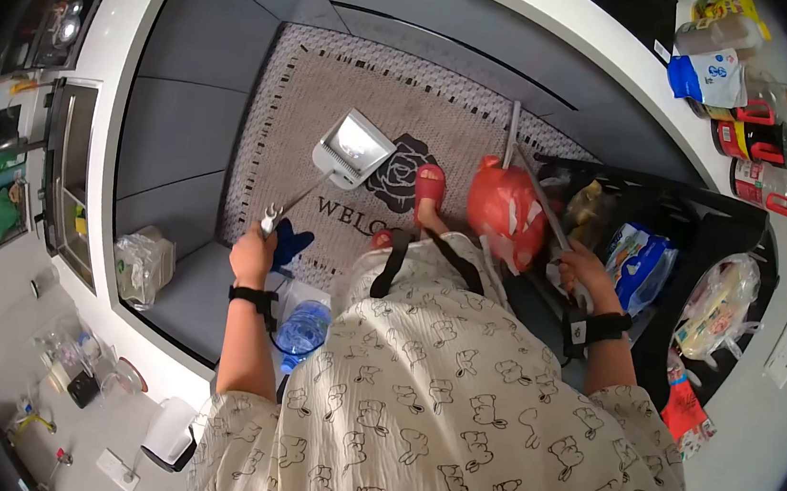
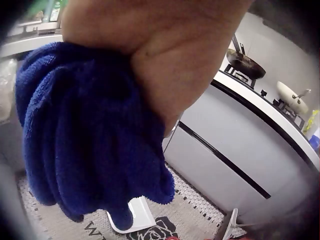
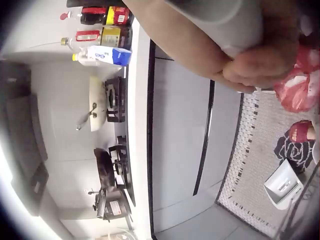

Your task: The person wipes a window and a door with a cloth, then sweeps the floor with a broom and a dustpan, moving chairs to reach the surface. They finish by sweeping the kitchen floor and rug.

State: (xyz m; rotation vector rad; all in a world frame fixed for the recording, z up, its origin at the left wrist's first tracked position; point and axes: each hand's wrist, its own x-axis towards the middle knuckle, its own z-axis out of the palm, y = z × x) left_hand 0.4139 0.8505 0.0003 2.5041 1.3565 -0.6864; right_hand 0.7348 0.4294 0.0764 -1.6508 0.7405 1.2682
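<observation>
My left hand (image 1: 252, 256) grips the upper end of the long handle of a dustpan (image 1: 355, 150), whose white and grey pan is over the mat. A blue cloth (image 2: 95, 135) hangs at this hand and hides its fingers in the left wrist view; I cannot tell whether the fingers hold it too. On the other side, my right hand (image 1: 586, 273) is curled round a grey pole (image 1: 551, 211) with a narrow bar at its far end. The thick grey handle (image 3: 225, 22) of that pole fills the top of the right wrist view. A red plastic bag (image 1: 509, 212) lies beside the pole.
Pink slippers (image 1: 429, 192) are on the patterned mat (image 1: 309, 93). Grey cabinets (image 1: 209, 34) and a white counter edge (image 1: 129, 112) surround the floor. A black rack (image 1: 741, 220) with packages stands right. A blue water bottle (image 1: 304, 325) is near the left forearm.
</observation>
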